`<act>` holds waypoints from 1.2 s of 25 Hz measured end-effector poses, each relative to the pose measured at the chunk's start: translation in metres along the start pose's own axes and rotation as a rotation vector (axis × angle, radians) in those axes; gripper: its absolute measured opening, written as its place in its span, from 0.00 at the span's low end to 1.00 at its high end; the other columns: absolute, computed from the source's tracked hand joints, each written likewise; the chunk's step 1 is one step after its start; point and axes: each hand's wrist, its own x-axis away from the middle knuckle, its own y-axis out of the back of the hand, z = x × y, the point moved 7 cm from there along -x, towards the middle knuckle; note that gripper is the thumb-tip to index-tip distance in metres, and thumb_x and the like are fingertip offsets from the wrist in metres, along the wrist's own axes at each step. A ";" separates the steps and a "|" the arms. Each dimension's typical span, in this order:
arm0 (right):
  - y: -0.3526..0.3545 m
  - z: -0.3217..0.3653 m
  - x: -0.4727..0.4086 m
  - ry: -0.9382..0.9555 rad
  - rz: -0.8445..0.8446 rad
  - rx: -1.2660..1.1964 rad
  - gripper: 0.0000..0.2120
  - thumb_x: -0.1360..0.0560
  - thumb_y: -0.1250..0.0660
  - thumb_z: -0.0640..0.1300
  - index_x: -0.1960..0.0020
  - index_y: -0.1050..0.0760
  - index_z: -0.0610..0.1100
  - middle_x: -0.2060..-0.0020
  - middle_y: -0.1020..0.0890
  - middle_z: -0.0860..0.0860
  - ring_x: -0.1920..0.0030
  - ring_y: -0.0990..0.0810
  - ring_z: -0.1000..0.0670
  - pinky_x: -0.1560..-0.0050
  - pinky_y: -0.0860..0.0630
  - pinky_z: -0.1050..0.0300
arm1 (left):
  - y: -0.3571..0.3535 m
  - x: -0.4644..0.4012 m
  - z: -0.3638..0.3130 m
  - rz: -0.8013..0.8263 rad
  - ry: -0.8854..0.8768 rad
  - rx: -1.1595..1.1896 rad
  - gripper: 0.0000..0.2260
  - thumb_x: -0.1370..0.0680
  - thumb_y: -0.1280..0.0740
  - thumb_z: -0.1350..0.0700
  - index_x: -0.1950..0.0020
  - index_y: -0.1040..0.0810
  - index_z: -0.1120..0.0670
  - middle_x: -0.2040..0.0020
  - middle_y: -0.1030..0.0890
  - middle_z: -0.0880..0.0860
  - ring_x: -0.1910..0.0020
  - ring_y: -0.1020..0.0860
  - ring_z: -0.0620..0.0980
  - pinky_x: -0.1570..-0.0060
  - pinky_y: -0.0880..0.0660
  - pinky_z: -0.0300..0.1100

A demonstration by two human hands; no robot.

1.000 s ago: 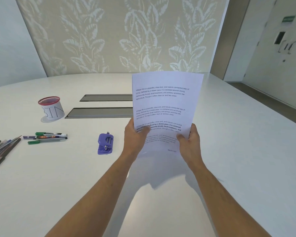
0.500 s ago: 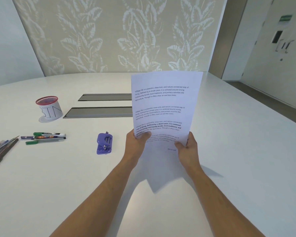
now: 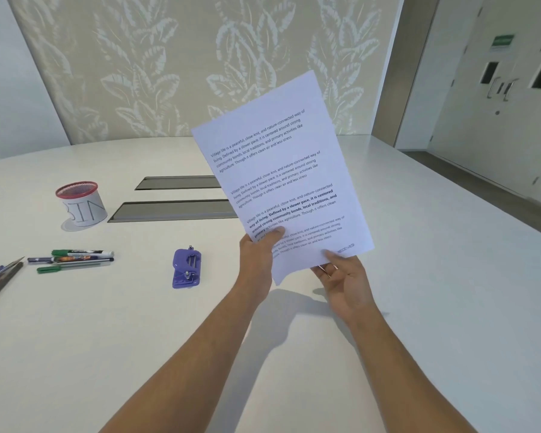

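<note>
A white printed sheet of paper (image 3: 281, 170) with several paragraphs of text is held up above the white table (image 3: 419, 276), tilted with its top leaning left. My left hand (image 3: 258, 257) pinches its lower left edge, thumb on the printed face. My right hand (image 3: 345, 281) is under the bottom right corner, palm turned up, fingers loosely around the edge with the thumb tip on the sheet.
A purple hole punch (image 3: 185, 268) lies left of my left hand. Several pens and markers (image 3: 72, 260) lie farther left, more at the left edge. A red-rimmed cup labelled BIN (image 3: 81, 204) stands behind them. Two grey cable hatches (image 3: 175, 210) sit mid-table.
The sheet has been raised and rotated counter-clockwise, its top swinging left. My right hand has turned palm-up beneath the bottom right corner and loosened its grip.
</note>
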 end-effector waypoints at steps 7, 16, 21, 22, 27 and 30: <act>-0.001 0.016 0.002 0.116 -0.070 -0.010 0.20 0.25 0.37 0.27 0.36 0.24 0.40 0.37 0.19 0.42 0.38 0.21 0.43 0.35 0.26 0.45 | -0.025 0.014 0.013 0.202 0.035 0.012 0.14 0.27 0.29 0.60 0.41 0.20 0.56 0.43 0.17 0.58 0.44 0.19 0.60 0.43 0.23 0.57; 0.045 0.073 -0.009 0.146 -0.120 0.340 0.17 0.27 0.34 0.27 0.46 0.18 0.43 0.48 0.13 0.48 0.48 0.15 0.47 0.57 0.19 0.58 | 0.046 -0.026 -0.052 0.024 -0.090 0.099 0.14 0.28 0.29 0.65 0.44 0.24 0.55 0.48 0.18 0.54 0.53 0.19 0.54 0.55 0.20 0.49; 0.043 0.096 -0.013 0.173 -0.055 0.546 0.17 0.28 0.34 0.27 0.48 0.17 0.45 0.50 0.13 0.49 0.51 0.14 0.48 0.55 0.19 0.54 | 0.065 -0.041 -0.079 0.101 -0.115 -0.315 0.11 0.32 0.25 0.58 0.52 0.21 0.51 0.58 0.18 0.49 0.59 0.21 0.50 0.58 0.26 0.43; 0.039 0.098 -0.013 0.183 -0.023 0.573 0.17 0.28 0.34 0.27 0.49 0.17 0.45 0.50 0.13 0.49 0.51 0.14 0.48 0.54 0.19 0.54 | 0.060 -0.042 -0.081 0.153 -0.120 -0.396 0.11 0.32 0.25 0.58 0.53 0.22 0.51 0.59 0.17 0.49 0.60 0.20 0.50 0.60 0.26 0.42; 0.017 0.108 -0.017 0.274 0.001 0.646 0.16 0.28 0.33 0.26 0.47 0.18 0.43 0.50 0.13 0.48 0.51 0.15 0.47 0.52 0.19 0.54 | 0.048 -0.043 -0.083 0.192 -0.124 -0.579 0.17 0.32 0.29 0.58 0.45 0.25 0.55 0.48 0.16 0.51 0.51 0.17 0.53 0.48 0.22 0.52; 0.011 0.108 -0.017 0.337 -0.008 0.646 0.17 0.27 0.33 0.27 0.48 0.18 0.46 0.52 0.13 0.53 0.52 0.14 0.51 0.55 0.19 0.59 | 0.048 -0.037 -0.081 0.134 -0.192 -0.553 0.17 0.31 0.31 0.58 0.42 0.25 0.53 0.46 0.17 0.50 0.47 0.19 0.53 0.48 0.22 0.51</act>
